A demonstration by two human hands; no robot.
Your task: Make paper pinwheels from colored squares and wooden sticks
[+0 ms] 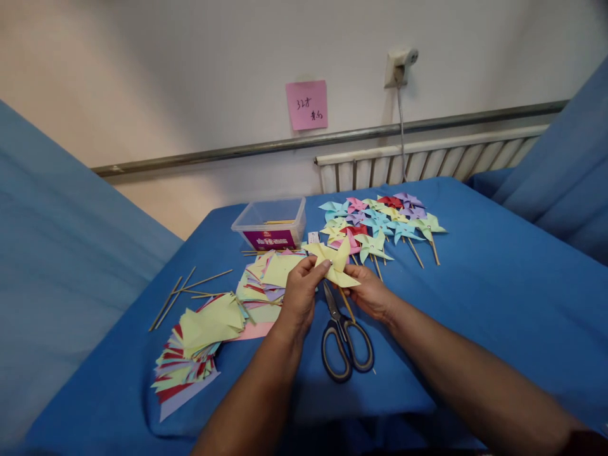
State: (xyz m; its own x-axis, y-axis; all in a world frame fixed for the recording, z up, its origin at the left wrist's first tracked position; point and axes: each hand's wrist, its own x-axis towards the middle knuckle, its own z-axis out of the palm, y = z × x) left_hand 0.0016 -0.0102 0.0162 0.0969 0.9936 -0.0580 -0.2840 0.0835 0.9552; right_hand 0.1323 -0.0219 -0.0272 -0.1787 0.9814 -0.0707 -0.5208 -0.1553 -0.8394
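Note:
A pale yellow paper pinwheel (338,265) on a thin wooden stick (346,305) is held up between both hands over the table. My left hand (303,285) is closed on its left side, the thumb pressed near the centre pin. My right hand (369,290) pinches it from the right, behind the lower blades; its fingertips are partly hidden by the paper. Below the pinwheel lie scissors (342,335) with dark handles, handles toward me. Behind it rests a group of finished pinwheels (377,221) in several colours.
Fanned stacks of coloured paper (209,329) and more paper sheets (280,269) lie to the left. Loose sticks (175,297) are at the far left. A clear plastic box (270,218) holding sticks stands at the back of the blue-covered table (479,285). Blue curtains (61,228) hang on both sides.

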